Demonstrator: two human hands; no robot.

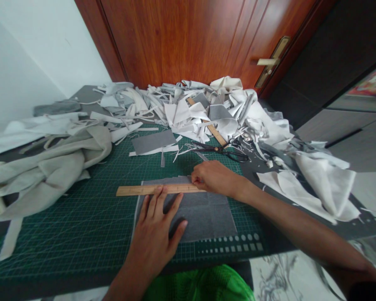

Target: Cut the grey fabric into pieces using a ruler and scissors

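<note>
A grey piece of fabric [207, 217] lies flat on the green cutting mat [90, 225], and a wooden ruler [130, 191] runs across it near its far edge. My left hand [158, 230] is spread open, its fingertips resting on the ruler and its palm over the cloth. At the ruler's right part, my right hand [211, 177] is closed with the fingers curled together; whatever they may hold is hidden. A ragged strip of the grey cloth shows beyond the ruler.
Black scissors [235, 154] lie past my right hand, beside a second wooden ruler [216, 133]. A grey rectangle [153, 142] rests on the mat. White and grey scraps [188, 113] heap along the back, near a wooden door [181, 37]. Bunched beige cloth [59, 167] sits left.
</note>
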